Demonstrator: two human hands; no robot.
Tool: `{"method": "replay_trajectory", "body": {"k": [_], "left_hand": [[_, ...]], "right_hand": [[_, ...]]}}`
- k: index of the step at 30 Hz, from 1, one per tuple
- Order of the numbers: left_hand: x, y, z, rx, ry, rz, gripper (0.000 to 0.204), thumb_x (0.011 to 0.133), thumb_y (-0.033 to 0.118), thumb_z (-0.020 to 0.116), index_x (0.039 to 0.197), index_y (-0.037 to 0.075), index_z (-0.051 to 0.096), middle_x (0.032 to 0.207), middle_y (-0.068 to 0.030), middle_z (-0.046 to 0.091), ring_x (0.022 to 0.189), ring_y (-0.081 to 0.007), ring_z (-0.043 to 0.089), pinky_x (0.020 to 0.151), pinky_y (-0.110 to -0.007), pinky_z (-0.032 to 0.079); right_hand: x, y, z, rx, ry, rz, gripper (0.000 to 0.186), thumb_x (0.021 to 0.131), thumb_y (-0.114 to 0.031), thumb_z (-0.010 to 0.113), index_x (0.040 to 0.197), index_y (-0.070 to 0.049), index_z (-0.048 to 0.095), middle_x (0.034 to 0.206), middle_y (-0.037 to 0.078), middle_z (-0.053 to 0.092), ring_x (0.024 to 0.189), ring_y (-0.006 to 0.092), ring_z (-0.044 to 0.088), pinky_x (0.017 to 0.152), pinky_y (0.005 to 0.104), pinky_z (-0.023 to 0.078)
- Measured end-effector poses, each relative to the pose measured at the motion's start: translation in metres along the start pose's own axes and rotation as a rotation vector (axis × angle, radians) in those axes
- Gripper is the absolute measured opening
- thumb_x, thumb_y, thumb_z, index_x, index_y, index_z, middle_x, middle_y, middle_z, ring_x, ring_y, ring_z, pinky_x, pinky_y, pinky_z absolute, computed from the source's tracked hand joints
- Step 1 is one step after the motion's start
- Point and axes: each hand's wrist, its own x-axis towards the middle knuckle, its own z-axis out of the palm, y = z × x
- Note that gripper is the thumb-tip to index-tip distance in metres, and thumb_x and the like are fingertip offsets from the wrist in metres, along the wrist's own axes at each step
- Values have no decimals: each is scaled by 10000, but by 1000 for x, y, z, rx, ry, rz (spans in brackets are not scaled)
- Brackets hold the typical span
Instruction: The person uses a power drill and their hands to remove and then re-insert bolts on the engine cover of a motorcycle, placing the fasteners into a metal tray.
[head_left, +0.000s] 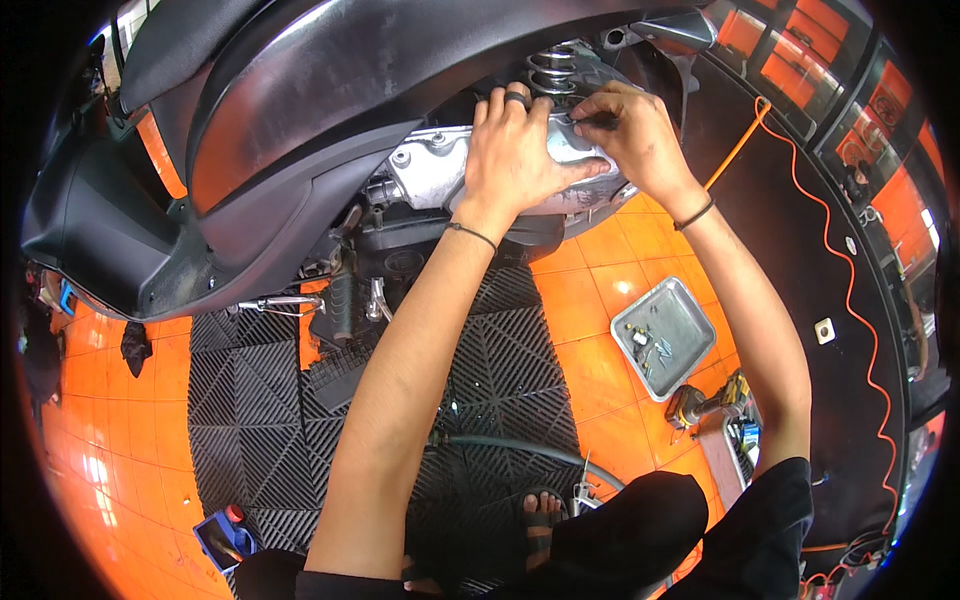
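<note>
Transmission case [430, 165]: silver, on the scooter [300, 110], under the coil spring [552, 70].
Left hand [510, 150]: laid over the case, fingers spread wide, probably for steadying.
Right hand [640, 135]: at the case's upper edge, fingertips pinched narrow, apparently on a small dark part [598, 122], too shadowed to name.
Parts tray [692, 320]: on orange tiles [590, 385], keeping small fasteners [662, 348] together, likely against loss.
Cordless drill [688, 405]: just beside the tray, likely for easy reach.
Ribbed mat [500, 380]: spread below, perhaps against scratches.
</note>
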Motion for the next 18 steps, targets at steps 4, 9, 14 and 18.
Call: {"method": "replay_trajectory", "body": {"k": [4, 9, 14, 18], "left_hand": [[-3, -2, 2, -6, 8, 8, 878, 602, 702, 808, 1105, -10, 702, 1173, -197, 606, 1146, -337, 557, 979, -446, 428], [4, -6, 0, 20, 10, 20, 867, 603, 699, 811, 1108, 2, 705, 1143, -192, 615, 1140, -340, 556, 978, -453, 430], [11, 15, 10, 52, 12, 116, 835, 673, 678, 792, 1168, 13, 696, 1224, -228, 630, 1137, -371, 592, 1000, -482, 445], [1, -31, 13, 236, -103, 146, 746, 776, 593, 766, 1215, -5, 685, 1193, -260, 660, 1166, -403, 599, 1021, -476, 451]], "right_hand": [[6, 5, 9, -20, -37, -76, 118, 730, 5, 694, 842, 13, 731, 870, 181, 702, 853, 368, 691, 785, 419, 542], [4, 5, 16, -28, 93, -40, 156, 735, -74, 748, 866, 5, 713, 862, 181, 700, 814, 378, 689, 756, 434, 544], [3, 19, 7, 21, 304, 9, 365, 595, -32, 701, 950, 28, 641, 759, 207, 636, 753, 423, 618, 719, 479, 519], [-29, 20, 70, -3, 500, -81, 463, 751, -167, 810, 1128, 20, 619, 945, 205, 652, 917, 384, 643, 824, 444, 518]]}}
